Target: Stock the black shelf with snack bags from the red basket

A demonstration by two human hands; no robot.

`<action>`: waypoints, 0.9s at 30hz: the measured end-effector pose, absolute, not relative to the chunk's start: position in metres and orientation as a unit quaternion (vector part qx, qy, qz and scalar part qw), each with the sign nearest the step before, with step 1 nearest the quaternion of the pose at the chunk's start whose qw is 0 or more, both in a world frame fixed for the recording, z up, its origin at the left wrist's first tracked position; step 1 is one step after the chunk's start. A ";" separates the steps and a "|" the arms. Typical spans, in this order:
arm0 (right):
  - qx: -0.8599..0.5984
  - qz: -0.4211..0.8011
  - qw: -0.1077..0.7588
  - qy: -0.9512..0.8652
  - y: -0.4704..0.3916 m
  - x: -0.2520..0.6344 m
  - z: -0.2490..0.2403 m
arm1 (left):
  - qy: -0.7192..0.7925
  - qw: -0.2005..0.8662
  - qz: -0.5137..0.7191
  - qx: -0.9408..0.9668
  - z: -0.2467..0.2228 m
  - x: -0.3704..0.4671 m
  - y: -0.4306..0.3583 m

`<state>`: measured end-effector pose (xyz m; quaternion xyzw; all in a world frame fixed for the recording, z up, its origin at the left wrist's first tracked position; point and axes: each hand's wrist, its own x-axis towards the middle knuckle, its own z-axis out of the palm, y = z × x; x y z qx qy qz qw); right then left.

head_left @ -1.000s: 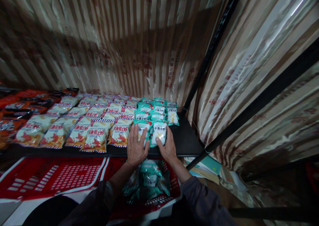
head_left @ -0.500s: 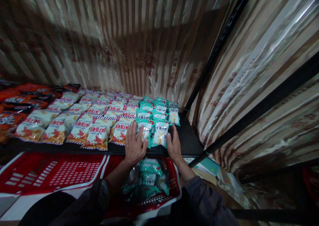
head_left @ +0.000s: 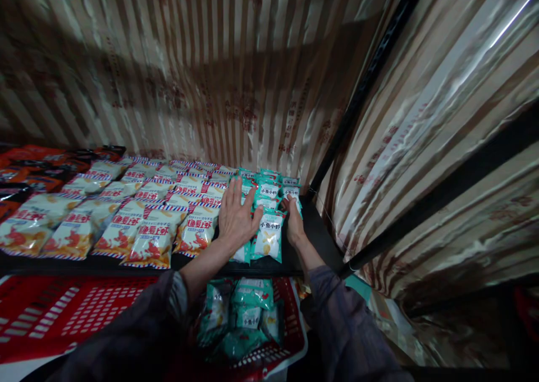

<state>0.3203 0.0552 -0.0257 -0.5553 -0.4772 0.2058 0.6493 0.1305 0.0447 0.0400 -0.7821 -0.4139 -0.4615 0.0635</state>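
Observation:
Small teal-and-white snack packets point(head_left: 269, 233) stand in rows at the right end of a black shelf point(head_left: 295, 258). My left hand point(head_left: 238, 213) lies over the left column of them, its fingers straight and hiding most of those packets. On the other side, my right hand point(head_left: 295, 222) is at the rightmost column, fingers slightly bent, fingertips against or just before a packet point(head_left: 290, 183) there. Neither hand lifts anything. Below the shelf, a red basket point(head_left: 300, 326) holds several more teal packets point(head_left: 248, 317).
Larger cream-and-red snack bags point(head_left: 151, 236) fill the shelf to the left, with orange-and-black bags point(head_left: 37, 163) beyond. Another red basket point(head_left: 84, 309) sits at lower left. Black metal posts point(head_left: 357, 95) and striped plastic sheeting point(head_left: 202, 78) bound the back and right.
Both hands have moved farther back over the teal packets, away from the front ones. My right hand's fingers have bent more. The view has shifted slightly.

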 end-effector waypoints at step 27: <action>-0.522 0.496 0.651 -0.239 0.076 0.321 0.038 | -0.482 -0.018 -0.101 -0.870 0.089 0.128 0.105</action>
